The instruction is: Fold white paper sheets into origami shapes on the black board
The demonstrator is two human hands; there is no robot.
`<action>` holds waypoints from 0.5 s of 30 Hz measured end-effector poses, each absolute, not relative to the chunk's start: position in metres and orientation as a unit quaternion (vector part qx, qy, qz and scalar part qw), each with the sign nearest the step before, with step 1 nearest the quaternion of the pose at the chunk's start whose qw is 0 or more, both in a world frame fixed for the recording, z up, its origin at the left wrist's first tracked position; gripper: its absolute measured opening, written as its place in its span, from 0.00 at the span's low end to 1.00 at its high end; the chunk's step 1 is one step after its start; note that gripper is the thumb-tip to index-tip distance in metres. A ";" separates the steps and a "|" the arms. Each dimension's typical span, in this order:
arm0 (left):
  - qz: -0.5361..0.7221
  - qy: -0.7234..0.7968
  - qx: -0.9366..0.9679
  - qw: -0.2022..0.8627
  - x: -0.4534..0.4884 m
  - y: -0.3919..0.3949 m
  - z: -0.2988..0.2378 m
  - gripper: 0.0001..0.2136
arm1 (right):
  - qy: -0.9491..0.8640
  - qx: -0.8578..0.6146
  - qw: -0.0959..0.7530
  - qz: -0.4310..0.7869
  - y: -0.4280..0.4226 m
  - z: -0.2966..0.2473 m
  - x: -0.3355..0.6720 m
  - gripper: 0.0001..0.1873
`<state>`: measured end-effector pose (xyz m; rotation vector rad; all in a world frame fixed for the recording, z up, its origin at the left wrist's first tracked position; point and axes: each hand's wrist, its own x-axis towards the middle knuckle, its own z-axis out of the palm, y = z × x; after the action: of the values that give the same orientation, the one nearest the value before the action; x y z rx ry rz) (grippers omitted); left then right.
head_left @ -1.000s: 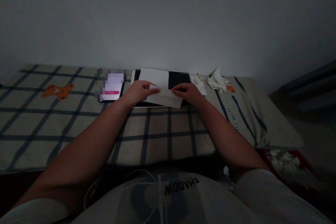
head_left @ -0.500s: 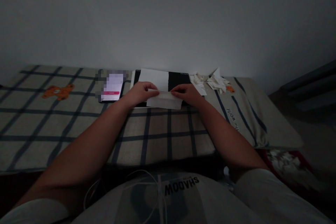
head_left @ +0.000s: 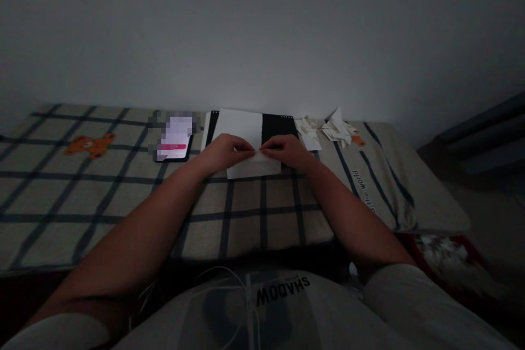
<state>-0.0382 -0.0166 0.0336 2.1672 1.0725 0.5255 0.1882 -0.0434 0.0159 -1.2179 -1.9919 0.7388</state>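
A white sheet of paper [head_left: 253, 166] lies folded over the near edge of a black board [head_left: 279, 124] on the checked bed cover [head_left: 123, 191]. My left hand [head_left: 223, 152] pinches the paper's upper fold from the left. My right hand [head_left: 287, 150] pinches the same fold from the right, and the fingertips of both nearly meet at the middle. Behind the hands, a second white sheet [head_left: 240, 123] rests on the board.
A phone [head_left: 175, 139] with a lit screen lies left of the board. A heap of folded white paper pieces [head_left: 328, 127] sits to the right by the wall. An orange bear print [head_left: 91, 145] marks the cover at left. The bed edge drops off at right.
My hands have drawn together along the fold, from spread apart to almost touching. The paper now lies more squarely and a little nearer to me.
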 end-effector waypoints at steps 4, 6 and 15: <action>0.214 0.417 0.814 0.343 -0.043 -0.011 0.032 0.12 | -0.741 -0.490 0.355 0.291 -0.041 0.015 0.192 0.11; 0.213 0.426 0.803 0.359 -0.044 -0.010 0.033 0.11 | -0.735 -0.498 0.352 0.296 -0.041 0.016 0.195 0.12; 0.195 0.456 0.767 0.406 -0.040 -0.012 0.033 0.08 | -0.766 -0.475 0.389 0.190 -0.041 0.017 0.192 0.09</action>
<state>-0.0401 -0.0116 0.0327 1.9360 1.1512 0.4918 0.1920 -0.0406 0.0173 -1.2067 -1.9490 0.4819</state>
